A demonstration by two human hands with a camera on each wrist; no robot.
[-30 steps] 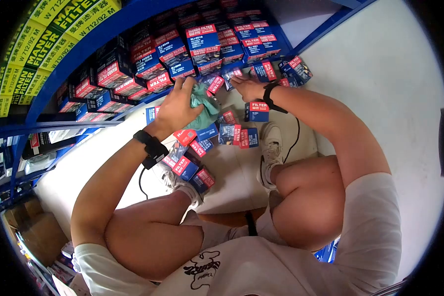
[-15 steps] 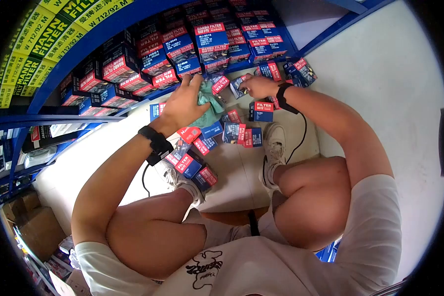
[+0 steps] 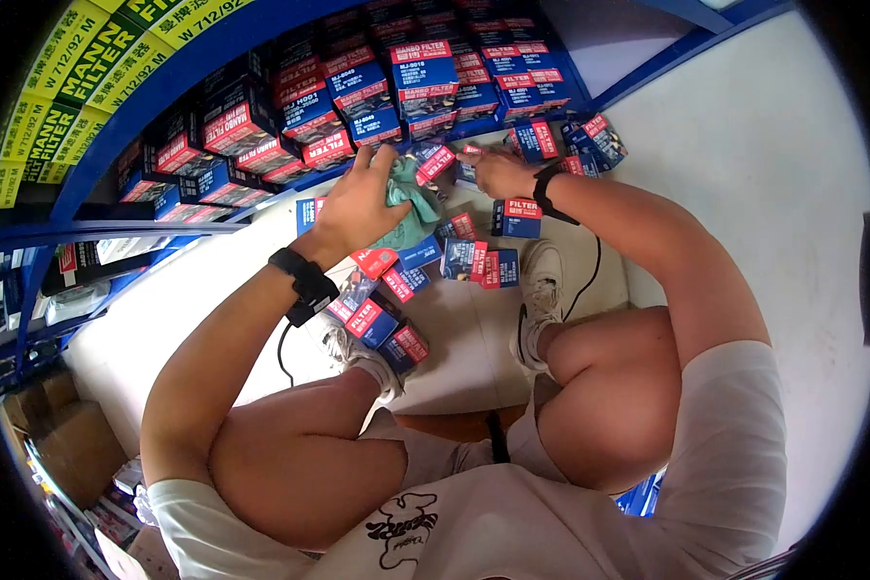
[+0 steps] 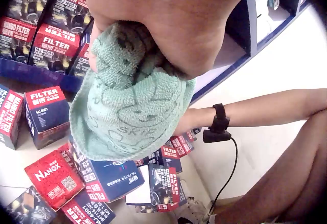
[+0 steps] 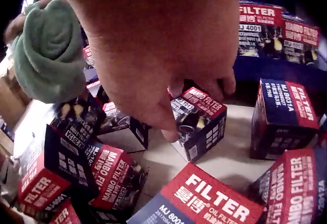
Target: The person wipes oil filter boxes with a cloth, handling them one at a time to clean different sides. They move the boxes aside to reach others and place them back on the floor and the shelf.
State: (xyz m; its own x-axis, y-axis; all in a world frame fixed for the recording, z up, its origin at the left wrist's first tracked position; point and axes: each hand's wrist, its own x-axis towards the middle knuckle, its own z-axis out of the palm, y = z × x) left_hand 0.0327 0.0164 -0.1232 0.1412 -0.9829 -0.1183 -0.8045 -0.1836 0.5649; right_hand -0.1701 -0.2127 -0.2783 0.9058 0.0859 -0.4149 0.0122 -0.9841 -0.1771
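Note:
A green towel (image 4: pixel 138 111) with printed lettering is bunched in my left hand (image 3: pixel 367 205), which grips it beside the shelf front. The towel hangs above several boxes on the floor. My right hand (image 3: pixel 503 176) reaches to a small blue and red oil filter box (image 5: pixel 199 119) standing on the floor. In the right wrist view, the thumb lies along the box's near left side and the other fingers come over its far top edge, partly hidden by the hand.
Stacked filter boxes (image 3: pixel 425 77) fill the blue shelf ahead. More lie loose around the hands, including a red Nanox box (image 4: pixel 53 178) and a box (image 3: pixel 517 218) near the right shoe (image 3: pixel 541 280). Yellow filter boxes (image 3: pixel 87 87) line the upper left shelf.
My right hand has drawn the small filter box back from the shelf, toward the person. The left hand keeps its grip on the towel with little movement. The head view has shifted slightly.

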